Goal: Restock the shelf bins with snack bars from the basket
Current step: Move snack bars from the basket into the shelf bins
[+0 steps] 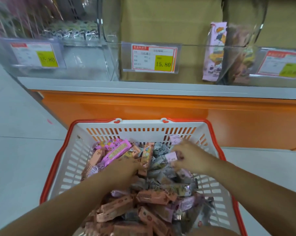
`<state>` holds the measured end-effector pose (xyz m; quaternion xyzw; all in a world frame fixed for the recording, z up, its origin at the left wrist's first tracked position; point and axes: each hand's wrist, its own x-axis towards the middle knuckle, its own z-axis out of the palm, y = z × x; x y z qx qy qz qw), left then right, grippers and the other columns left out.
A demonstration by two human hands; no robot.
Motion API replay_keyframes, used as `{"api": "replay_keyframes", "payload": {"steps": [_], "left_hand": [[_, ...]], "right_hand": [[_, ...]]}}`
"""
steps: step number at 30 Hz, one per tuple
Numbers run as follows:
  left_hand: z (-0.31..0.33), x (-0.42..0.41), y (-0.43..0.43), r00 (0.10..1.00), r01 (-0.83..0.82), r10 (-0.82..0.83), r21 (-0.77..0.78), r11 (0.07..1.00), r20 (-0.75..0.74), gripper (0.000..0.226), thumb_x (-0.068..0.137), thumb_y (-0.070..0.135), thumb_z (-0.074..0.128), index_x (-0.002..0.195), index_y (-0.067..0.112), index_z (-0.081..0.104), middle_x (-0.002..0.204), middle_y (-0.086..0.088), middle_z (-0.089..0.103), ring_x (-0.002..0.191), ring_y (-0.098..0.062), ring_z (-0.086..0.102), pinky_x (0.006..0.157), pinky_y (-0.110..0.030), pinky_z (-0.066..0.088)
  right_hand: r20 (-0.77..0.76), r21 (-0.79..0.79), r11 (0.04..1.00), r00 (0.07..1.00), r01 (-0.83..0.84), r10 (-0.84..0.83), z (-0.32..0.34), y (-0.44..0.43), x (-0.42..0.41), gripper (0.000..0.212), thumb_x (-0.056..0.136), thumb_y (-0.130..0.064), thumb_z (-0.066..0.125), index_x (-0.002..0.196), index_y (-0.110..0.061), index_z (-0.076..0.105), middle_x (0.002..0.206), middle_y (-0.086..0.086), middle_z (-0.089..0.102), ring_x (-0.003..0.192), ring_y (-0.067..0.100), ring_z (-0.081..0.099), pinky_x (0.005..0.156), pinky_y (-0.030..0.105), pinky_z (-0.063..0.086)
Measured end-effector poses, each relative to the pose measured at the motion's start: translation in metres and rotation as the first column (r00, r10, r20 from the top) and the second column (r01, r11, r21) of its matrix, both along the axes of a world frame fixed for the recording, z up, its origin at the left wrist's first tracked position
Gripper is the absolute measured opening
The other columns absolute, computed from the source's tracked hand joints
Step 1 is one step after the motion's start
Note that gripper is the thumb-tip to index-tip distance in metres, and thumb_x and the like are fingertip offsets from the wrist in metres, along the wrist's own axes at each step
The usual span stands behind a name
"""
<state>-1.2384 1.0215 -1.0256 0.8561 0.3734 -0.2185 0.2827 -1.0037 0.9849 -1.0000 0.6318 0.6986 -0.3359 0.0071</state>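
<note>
A white basket with a red rim (72, 160) stands below me, heaped with pink, salmon and grey snack bars (152, 196). Both my hands are down in the pile. My left hand (125, 169) lies among the bars next to an upright salmon bar (146, 159); its fingertips are buried, so its grip is hidden. My right hand (189, 159) pinches pale lilac bars (173, 156) near the basket's far right corner. Above, clear shelf bins: the middle bin (161, 45) shows only a brown backing, and one lilac pack (215, 51) stands at its right end.
The left bin (58, 53) holds dark and pink packs at its back. A right bin (280, 62) is partly in view. Price tags reading 15.80 hang on the bin fronts. An orange shelf base (144, 108) stands right behind the basket. Grey floor tiles lie to the left.
</note>
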Motion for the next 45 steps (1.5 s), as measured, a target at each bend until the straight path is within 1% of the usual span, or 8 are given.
{"api": "replay_keyframes", "payload": {"steps": [4,12,17,20,22,34,40,45], "left_hand": [[0.055,-0.004,0.017,0.992,-0.118,0.121,-0.103,0.988,0.032,0.036,0.1,0.028,0.043,0.135,0.02,0.049,0.135,0.0,0.052,0.117,-0.018,0.052,0.098,-0.031,0.041],[0.178,0.03,-0.006,0.804,-0.312,0.428,-0.32,0.895,0.413,0.043,0.093,0.041,0.054,0.134,0.039,0.042,0.129,0.015,0.053,0.113,-0.006,0.054,0.091,-0.023,0.046],[0.213,0.057,-0.029,0.343,-0.416,0.73,-0.601,0.683,0.591,0.044,0.093,0.021,0.058,0.136,0.016,0.045,0.114,-0.005,0.065,0.106,-0.021,0.063,0.091,-0.033,0.051],[0.22,0.069,-0.035,-0.067,-0.343,0.832,-0.796,0.498,0.55,0.049,0.091,0.013,0.061,0.135,0.012,0.041,0.115,-0.008,0.061,0.102,-0.023,0.064,0.079,-0.032,0.053],[0.227,0.075,-0.039,-0.178,-0.241,0.858,-0.867,0.437,0.482,0.044,0.09,0.014,0.062,0.13,0.014,0.044,0.118,-0.008,0.061,0.101,-0.022,0.065,0.077,-0.035,0.054],[0.257,0.093,-0.007,-0.156,-0.335,0.73,-0.731,0.595,0.666,0.027,0.087,0.016,0.065,0.11,0.012,0.052,0.099,-0.011,0.071,0.085,-0.023,0.067,0.091,-0.044,0.051],[0.273,0.119,0.048,0.063,-0.55,0.547,-0.428,0.717,0.835,0.026,0.086,0.022,0.069,0.099,0.025,0.047,0.094,-0.002,0.07,0.077,-0.011,0.066,0.071,-0.028,0.05],[0.267,0.148,0.099,0.357,-0.69,0.525,-0.161,0.705,0.772,0.031,0.083,0.024,0.072,0.084,0.019,0.042,0.075,-0.001,0.062,0.073,-0.021,0.06,0.064,-0.024,0.043]], "right_hand": [[-0.223,0.075,0.973,0.955,0.218,-0.197,0.051,0.003,0.006,0.045,0.09,-0.038,0.061,0.127,-0.012,0.056,0.125,0.007,0.058,0.113,0.023,0.056,0.1,0.037,0.043],[-0.712,0.087,0.798,0.598,0.596,-0.368,0.14,-0.019,0.008,0.015,0.085,-0.012,0.068,0.09,-0.023,0.059,0.084,0.006,0.07,0.075,0.018,0.068,0.074,0.037,0.057],[-0.891,0.03,0.639,0.31,0.768,-0.331,0.186,-0.043,0.005,0.012,0.088,-0.007,0.06,0.084,-0.018,0.062,0.079,0.005,0.068,0.078,0.018,0.066,0.075,0.032,0.059],[-0.955,-0.098,0.572,0.086,0.814,-0.285,0.204,-0.053,-0.003,0.009,0.089,-0.005,0.059,0.085,-0.013,0.056,0.087,0.01,0.064,0.08,0.02,0.064,0.08,0.031,0.057],[-0.965,-0.142,0.545,0.008,0.826,-0.264,0.209,-0.056,-0.012,0.01,0.088,-0.005,0.062,0.083,-0.011,0.055,0.087,0.01,0.064,0.08,0.017,0.064,0.083,0.03,0.055],[-0.925,0.176,0.576,0.335,0.798,-0.181,0.219,-0.016,-0.028,0.01,0.083,-0.02,0.071,0.091,-0.024,0.066,0.085,-0.011,0.07,0.072,-0.008,0.063,0.06,0.004,0.043],[-0.724,0.529,0.222,0.572,0.819,-0.386,0.189,0.009,0.014,0.029,0.088,-0.029,0.063,0.117,-0.024,0.066,0.132,0.001,0.054,0.125,0.021,0.045,0.103,0.041,0.039],[-0.355,0.746,0.311,0.746,0.589,-0.563,0.159,0.016,0.025,0.05,0.08,-0.03,0.062,0.128,-0.019,0.058,0.139,0.006,0.051,0.135,0.032,0.037,0.109,0.059,0.025]]}}
